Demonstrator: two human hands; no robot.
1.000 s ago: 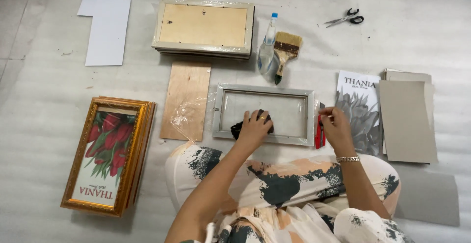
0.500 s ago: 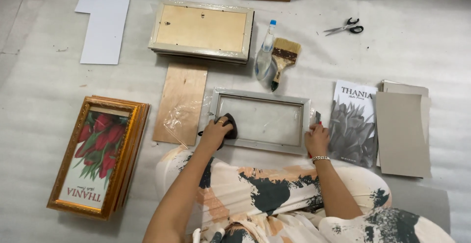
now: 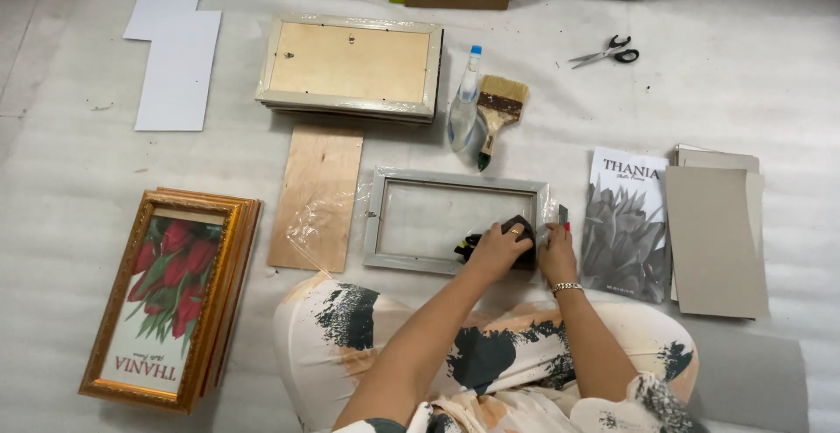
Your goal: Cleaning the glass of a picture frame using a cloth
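Overhead, both hands meet at the grey frame's [image 3: 455, 219] lower right corner: left hand [image 3: 495, 249] presses a dark cloth [image 3: 518, 226], right hand [image 3: 556, 256] grips the frame's edge.

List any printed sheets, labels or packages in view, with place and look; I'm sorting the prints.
Grey print: right of the grey frame, upright rectangle, white top, grey tulips.
Red print: in the gold frame at left, red tulips, green leaves, white base.
Spray bottle: above the grey frame, clear, blue cap; no label can be made out.
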